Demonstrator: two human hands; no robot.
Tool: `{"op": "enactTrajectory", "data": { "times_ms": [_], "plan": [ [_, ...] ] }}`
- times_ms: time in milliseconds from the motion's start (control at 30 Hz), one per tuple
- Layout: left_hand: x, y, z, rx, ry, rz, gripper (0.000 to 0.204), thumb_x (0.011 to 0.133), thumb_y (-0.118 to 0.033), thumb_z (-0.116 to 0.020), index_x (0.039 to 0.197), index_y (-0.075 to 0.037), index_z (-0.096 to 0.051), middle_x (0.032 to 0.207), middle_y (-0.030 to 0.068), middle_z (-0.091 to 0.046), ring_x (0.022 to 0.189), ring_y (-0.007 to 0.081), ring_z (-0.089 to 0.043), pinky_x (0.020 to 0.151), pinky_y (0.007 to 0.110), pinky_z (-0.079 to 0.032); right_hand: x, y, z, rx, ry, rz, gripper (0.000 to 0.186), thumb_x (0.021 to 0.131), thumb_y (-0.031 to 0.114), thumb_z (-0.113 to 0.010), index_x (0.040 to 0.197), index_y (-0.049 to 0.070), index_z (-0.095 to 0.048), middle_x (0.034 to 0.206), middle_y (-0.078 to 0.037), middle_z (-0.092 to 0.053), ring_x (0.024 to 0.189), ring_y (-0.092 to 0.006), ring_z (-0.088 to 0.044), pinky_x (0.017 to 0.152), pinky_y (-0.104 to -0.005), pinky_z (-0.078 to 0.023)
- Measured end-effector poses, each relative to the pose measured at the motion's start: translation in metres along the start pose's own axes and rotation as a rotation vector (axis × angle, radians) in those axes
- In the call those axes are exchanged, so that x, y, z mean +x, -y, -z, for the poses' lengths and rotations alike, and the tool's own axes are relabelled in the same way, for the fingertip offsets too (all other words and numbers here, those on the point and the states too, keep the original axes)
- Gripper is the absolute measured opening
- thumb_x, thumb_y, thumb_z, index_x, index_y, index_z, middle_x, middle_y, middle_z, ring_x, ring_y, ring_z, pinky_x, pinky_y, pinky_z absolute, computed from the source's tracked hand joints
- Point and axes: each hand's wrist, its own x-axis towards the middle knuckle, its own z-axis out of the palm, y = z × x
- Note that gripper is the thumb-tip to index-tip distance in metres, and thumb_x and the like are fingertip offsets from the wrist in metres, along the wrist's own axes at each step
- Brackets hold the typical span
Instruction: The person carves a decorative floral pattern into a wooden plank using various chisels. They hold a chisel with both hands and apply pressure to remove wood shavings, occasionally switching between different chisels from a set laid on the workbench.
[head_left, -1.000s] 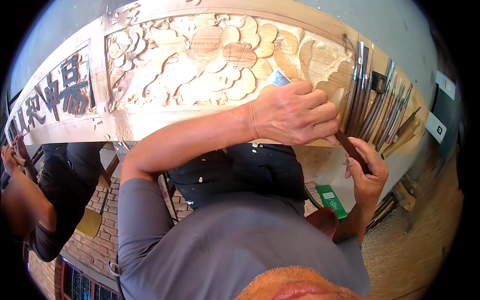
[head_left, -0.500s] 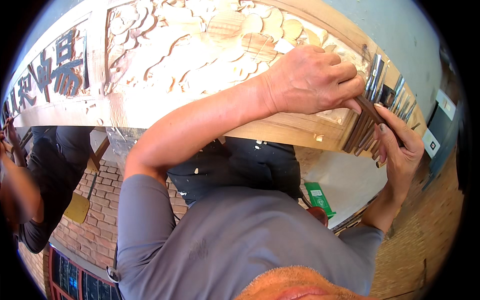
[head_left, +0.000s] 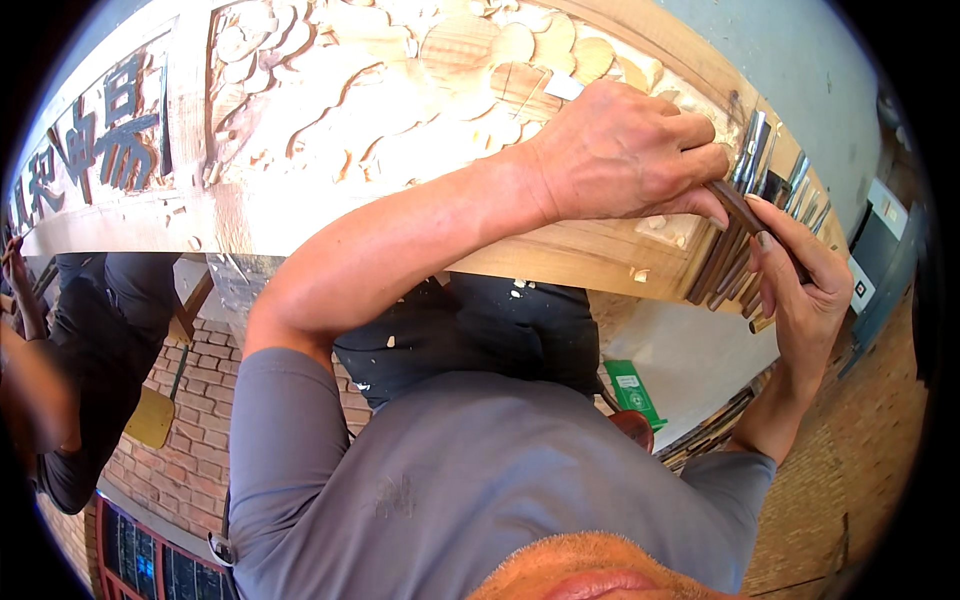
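Both hands were picking a chisel: left hand [head_left: 625, 150] and right hand [head_left: 800, 285] closed on one brown-handled chisel [head_left: 745, 215] beside the carved panel [head_left: 330, 110]; drawing it clear seemed next.

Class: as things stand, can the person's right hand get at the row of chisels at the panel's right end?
Probably yes: the right hand already touches the chisels, beside the left hand.

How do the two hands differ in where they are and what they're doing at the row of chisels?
The left hand reaches across from the far side, knuckles up, fingers curled over a dark-handled chisel on the carved wooden panel. The right hand comes up from below, palm inward, fingers straighter, touching the same chisel's lower part. Both meet at the row of chisels.
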Motion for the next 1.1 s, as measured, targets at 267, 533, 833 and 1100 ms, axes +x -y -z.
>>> {"op": "enactTrajectory", "data": {
  "times_ms": [267, 533, 833, 1100],
  "plan": [
    [0.001, -0.003, 0.002, 0.000, -0.054, 0.068, 0.045, 0.093, -0.060, -0.074, 0.087, -0.017, -0.062, 0.075, -0.0005, -0.059, 0.066, 0.0219, -0.069, 0.052, 0.037, -0.048, 0.006, 0.007, -0.001, -0.074, -0.008, 0.060, 0.026, 0.103, 0.004, -0.070, 0.126, -0.002, -0.079, 0.085, -0.005, -0.073, 0.065, -0.0042, -0.059, 0.056, -0.0204, -0.043],
    [0.007, -0.005, 0.000, -0.026, -0.096, 0.080, 0.046, 0.094, -0.060, -0.072, 0.084, -0.017, -0.061, 0.075, -0.0005, -0.059, 0.070, 0.0216, -0.069, 0.056, 0.036, -0.049, 0.017, -0.011, 0.039, 0.095, -0.410, 0.482, 0.115, 0.105, 0.079, -0.013, 0.137, -0.019, -0.063, 0.137, -0.039, -0.066, 0.133, -0.0472, -0.065, 0.117, -0.0593, -0.048],
    [0.006, -0.006, -0.003, -0.012, -0.097, 0.063, 0.046, 0.096, -0.060, -0.071, 0.083, -0.017, -0.060, 0.076, -0.0004, -0.060, 0.069, 0.0222, -0.069, 0.054, 0.037, -0.050, 0.006, -0.020, 0.058, 0.411, -0.417, 0.486, 0.125, 0.100, 0.088, -0.010, 0.134, -0.019, -0.065, 0.133, -0.041, -0.066, 0.136, -0.0485, -0.062, 0.117, -0.0611, -0.049],
    [0.002, 0.000, 0.000, -0.018, -0.116, 0.066, 0.048, 0.097, -0.060, -0.070, 0.082, -0.016, -0.058, 0.075, -0.0005, -0.058, 0.067, 0.0221, -0.068, 0.053, 0.036, -0.049, 0.012, -0.021, 0.033, 0.133, -0.499, 0.306, 0.122, 0.103, 0.085, -0.010, 0.137, -0.021, -0.062, 0.141, -0.039, -0.063, 0.140, -0.0501, -0.058, 0.120, -0.0624, -0.045]
  ]
}}
